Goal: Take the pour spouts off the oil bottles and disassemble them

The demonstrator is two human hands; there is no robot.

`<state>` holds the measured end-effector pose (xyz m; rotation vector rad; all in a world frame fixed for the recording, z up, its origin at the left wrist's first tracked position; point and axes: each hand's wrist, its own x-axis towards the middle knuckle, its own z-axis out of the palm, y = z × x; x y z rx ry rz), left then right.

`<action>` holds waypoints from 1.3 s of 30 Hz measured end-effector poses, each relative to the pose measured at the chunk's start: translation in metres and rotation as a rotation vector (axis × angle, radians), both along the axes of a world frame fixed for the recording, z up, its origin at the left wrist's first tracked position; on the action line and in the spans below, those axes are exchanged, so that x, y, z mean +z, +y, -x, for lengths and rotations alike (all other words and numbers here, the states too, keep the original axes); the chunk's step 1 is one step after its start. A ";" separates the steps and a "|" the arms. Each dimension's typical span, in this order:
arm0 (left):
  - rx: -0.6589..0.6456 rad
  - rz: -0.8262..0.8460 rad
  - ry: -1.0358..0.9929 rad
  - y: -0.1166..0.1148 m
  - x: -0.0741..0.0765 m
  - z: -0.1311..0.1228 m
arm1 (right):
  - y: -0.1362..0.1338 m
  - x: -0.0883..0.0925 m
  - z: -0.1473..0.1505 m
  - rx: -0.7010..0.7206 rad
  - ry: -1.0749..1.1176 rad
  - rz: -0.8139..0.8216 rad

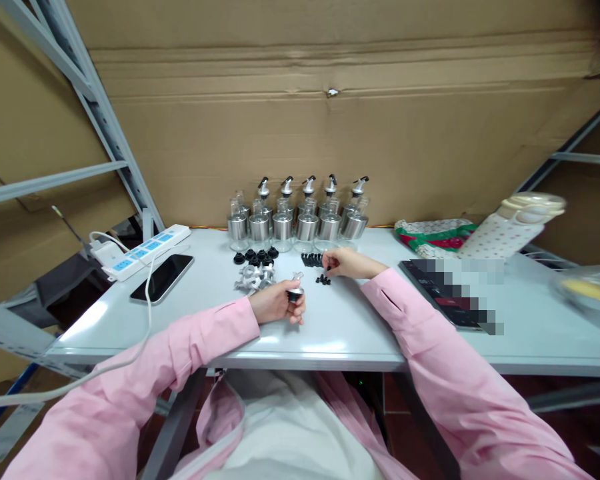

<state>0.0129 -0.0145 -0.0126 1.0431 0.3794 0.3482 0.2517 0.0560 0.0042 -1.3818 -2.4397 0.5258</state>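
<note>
Above the front part of the table, my left hand [276, 303] is closed around a bottle pourer spout [295, 293], silvery on top with a black base. My right hand [349, 263] reaches farther back, thumb and fingers pinched on a small black piece. Just below those fingertips lie several small black pieces [323, 281]. Beside them is a row of black levers [311, 259], partly hidden by the right hand. Left of the hands are a pile of silvery spout parts [254, 277] and a group of black stoppers [255, 257].
Glass bottles with metal sleeves [283, 228] stand in rows at the back, several topped with pourers. On the left lie a phone [163, 279] and a power strip [147, 252]; a white cable crosses my left sleeve. A tablet [443, 293] and a dotted container [505, 230] are on the right.
</note>
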 end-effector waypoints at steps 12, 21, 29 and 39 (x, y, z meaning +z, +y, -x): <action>0.000 -0.009 0.019 0.000 0.000 -0.001 | -0.001 0.000 0.001 -0.008 -0.078 0.083; -0.011 0.000 -0.006 0.000 -0.001 0.000 | -0.004 0.002 0.003 0.040 -0.056 0.133; -0.004 0.006 -0.003 0.000 -0.001 -0.001 | -0.006 0.003 0.007 0.129 0.016 0.158; -0.008 -0.004 0.000 0.001 -0.001 0.000 | -0.007 0.012 -0.008 0.099 -0.001 0.366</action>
